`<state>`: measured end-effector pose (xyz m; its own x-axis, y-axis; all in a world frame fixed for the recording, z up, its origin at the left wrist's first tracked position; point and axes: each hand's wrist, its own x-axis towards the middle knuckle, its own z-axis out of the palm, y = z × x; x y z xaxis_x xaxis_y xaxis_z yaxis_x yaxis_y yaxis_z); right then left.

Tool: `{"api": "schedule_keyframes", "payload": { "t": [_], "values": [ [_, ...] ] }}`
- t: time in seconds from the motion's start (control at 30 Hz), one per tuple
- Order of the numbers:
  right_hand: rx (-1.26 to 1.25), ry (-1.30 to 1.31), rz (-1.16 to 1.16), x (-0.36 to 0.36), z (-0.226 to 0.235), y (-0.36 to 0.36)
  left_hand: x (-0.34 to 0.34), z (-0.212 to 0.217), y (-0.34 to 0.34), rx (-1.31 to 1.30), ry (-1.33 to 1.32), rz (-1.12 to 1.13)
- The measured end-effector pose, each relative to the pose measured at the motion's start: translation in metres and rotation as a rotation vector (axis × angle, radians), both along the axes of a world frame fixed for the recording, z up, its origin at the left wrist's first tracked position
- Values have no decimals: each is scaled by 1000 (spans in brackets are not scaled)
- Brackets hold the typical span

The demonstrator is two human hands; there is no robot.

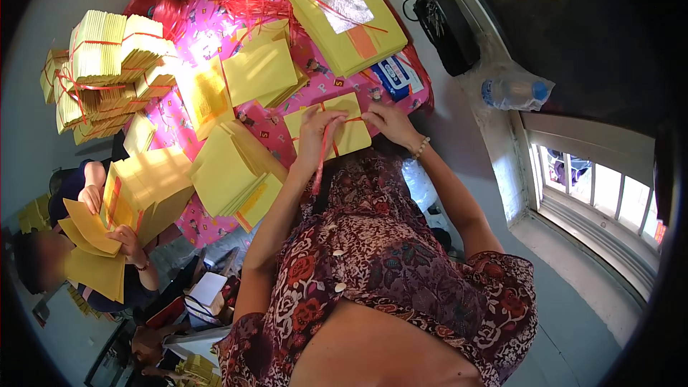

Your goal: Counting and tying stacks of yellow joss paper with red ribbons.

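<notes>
A bundle of yellow paper [349,140] lies in front of me on the pink cloth, with red plastic string [353,120] crossing it both ways. My left hand [315,132] rests over the bundle's left half, its fingers closed on the string. A loose red length [319,172] hangs below that hand. At the right edge of the bundle is my right hand [390,125], thumb and forefinger pinched together on the string's other side. The fingers partly hide the crossing, so I cannot see any knot.
Several tied yellow bundles [100,46] are stacked at the far left. A large yellow stack [347,21], loose sheets [261,68] and red string [251,7] cover the pink cloth [312,64]. Left, a co-worker's hands [127,244] hold yellow sheets. A bottle [512,92] lies on the right ledge.
</notes>
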<state>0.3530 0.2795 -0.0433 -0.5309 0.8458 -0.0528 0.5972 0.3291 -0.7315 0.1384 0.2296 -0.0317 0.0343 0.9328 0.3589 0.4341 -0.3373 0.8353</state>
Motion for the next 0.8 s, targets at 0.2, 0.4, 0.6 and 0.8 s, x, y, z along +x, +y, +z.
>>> {"api": "schedule_keyframes", "payload": {
  "t": [0.2,0.4,0.6,0.8],
  "values": [
    [80,60,34,4,0,1,0,-2,10,-339,-112,-85],
    [170,-39,-12,4,-15,-2,5,-11,5,-326,-286,-28],
    [192,-36,-13,7,-24,-2,10,-11,6,-371,-148,40],
    [241,-43,-13,5,-2,-8,23,-10,15,-191,364,94]
  ]
}}
